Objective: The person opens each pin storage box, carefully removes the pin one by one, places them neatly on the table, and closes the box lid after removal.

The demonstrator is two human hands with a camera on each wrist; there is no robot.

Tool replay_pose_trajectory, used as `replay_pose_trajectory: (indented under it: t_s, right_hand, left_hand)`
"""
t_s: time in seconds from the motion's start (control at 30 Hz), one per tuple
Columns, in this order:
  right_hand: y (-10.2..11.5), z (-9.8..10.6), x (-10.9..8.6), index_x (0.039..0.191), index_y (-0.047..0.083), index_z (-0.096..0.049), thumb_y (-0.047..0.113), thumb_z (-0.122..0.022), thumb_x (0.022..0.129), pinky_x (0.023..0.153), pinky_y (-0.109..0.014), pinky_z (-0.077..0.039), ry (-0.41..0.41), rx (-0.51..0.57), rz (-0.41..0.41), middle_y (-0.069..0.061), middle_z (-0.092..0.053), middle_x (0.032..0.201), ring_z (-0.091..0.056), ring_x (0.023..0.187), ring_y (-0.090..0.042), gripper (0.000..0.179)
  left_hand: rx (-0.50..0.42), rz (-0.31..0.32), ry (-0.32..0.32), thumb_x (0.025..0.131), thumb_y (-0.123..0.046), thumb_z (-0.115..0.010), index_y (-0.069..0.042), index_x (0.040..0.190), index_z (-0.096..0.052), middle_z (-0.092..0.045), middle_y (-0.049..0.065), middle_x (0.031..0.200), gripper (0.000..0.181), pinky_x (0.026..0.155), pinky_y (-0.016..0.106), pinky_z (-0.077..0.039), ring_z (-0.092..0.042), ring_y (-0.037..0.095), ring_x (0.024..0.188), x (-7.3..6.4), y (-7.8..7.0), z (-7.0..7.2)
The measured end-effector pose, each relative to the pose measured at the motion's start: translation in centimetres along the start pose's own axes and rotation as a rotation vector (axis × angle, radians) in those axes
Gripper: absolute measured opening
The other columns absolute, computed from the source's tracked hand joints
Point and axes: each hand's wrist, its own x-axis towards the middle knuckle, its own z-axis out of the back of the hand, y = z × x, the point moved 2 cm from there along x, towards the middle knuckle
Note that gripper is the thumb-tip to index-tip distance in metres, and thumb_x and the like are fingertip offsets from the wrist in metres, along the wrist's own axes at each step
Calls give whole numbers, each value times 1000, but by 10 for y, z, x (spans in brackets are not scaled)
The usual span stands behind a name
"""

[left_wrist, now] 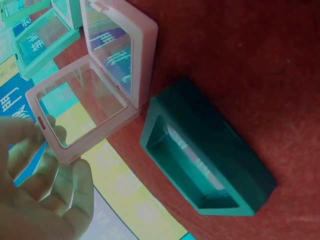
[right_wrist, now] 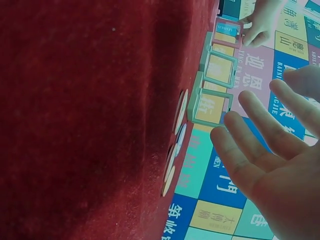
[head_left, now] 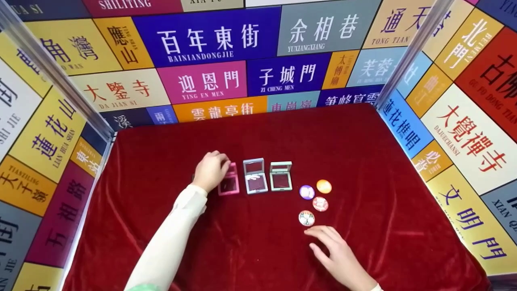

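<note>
My left hand is at a small pink hinged case, whose lid with a clear window stands raised. Its fingertips curl at the lid's free edge and pinch it. Beside that case sits a dark green case, mostly hidden behind the hand in the head view. To the right stand a pale blue case and a light green case, both with lids up. My right hand hovers with fingers spread and holds nothing, fingertips close to a white patterned round badge.
Near the white badge lie a purple badge, an orange badge and a red badge. A wrinkled dark red cloth covers the table. Panels with colourful signs enclose the back and sides, with clear corner posts.
</note>
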Motion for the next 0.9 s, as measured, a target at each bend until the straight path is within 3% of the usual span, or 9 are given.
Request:
replay_pose_trajectory:
  t_s: [0.2,0.4,0.63,0.9]
  right_hand:
    - [0,-1,0,135,23,-74,-4,-82,92,107,-15,-41,4,7,-3,9,-68,132,-63,121,-17,51]
    - [0,-2,0,134,20,-75,-6,-82,92,108,-14,-41,13,22,-13,8,-69,133,-63,122,-17,50]
    - [-1,-3,0,135,23,-74,-7,-82,92,108,-15,-41,15,28,-5,8,-69,132,-63,121,-17,53]
    - [-1,-4,-1,135,23,-74,-6,-81,92,107,-14,-41,24,26,-13,8,-68,133,-63,122,-17,52]
  left_hand:
    - [-31,16,23,100,-12,-71,-7,106,-81,-70,11,106,12,88,50,-57,-64,34,102,-13,-4,1]
    - [-39,-56,9,97,-10,-74,-9,103,-80,-69,8,101,9,81,50,-58,-63,33,95,-31,-9,-3]
    - [5,-145,1,93,-8,-78,-9,101,-77,-65,7,97,8,78,54,-55,-61,34,93,-55,-9,-20]
    - [49,-168,0,93,-9,-82,-8,99,-75,-66,10,99,9,76,55,-53,-63,36,98,-68,-9,-39]
